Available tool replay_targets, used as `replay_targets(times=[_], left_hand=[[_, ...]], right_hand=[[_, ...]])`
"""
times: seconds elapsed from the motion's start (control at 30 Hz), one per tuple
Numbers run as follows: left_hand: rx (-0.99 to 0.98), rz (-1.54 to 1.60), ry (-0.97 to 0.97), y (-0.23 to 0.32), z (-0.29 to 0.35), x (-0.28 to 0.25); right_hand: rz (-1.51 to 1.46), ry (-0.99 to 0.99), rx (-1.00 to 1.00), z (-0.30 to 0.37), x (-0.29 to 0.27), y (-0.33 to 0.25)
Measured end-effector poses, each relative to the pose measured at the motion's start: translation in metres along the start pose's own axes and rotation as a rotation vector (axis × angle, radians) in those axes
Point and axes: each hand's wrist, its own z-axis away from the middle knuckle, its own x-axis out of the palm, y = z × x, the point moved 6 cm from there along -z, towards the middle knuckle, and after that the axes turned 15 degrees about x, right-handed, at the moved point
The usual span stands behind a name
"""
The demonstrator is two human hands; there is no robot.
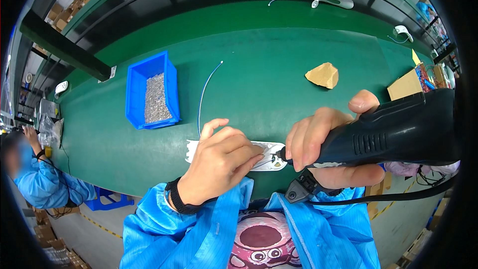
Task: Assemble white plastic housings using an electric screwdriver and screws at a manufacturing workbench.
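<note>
A long white plastic housing (pixel 275 149) lies on the green table close to my body, and a thin blue-white cable (pixel 203 92) runs from its left part toward the far side. Over the housing's middle, my left hand (pixel 219 157) presses down with fingers bent and drawn together; what its fingertips pinch is hidden. My right hand (pixel 318 134) is wrapped round a black electric screwdriver (pixel 393 134), held nearly level. The tool's tip meets the right end of the housing, next to my left fingertips.
Left of the cable stands a blue bin (pixel 172 89) of small metal screws. Beyond my right hand lies a torn brown cardboard piece (pixel 324 75). A white handheld device (pixel 336 0) rests on the back ledge; an open carton (pixel 406 85) stands right. A co-worker (pixel 42 179) sits far left.
</note>
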Motion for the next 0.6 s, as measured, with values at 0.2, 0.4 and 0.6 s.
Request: replay_targets(times=[0.2, 0.4, 0.6], left_hand=[[0.062, 0.034, 0.022, 0.005, -0.007, 0.001], [0.098, 0.038, 0.035, 0.007, -0.007, 0.002], [0.033, 0.139, 0.093, 0.002, -0.003, 0.006]], right_hand=[[0.176, -0.149, 0.153, -0.002, -0.001, -0.007], [0.015, 0.003, 0.078, 0.002, 0.002, -0.002], [0.185, -0.052, 0.153, 0.000, 0.010, -0.011]])
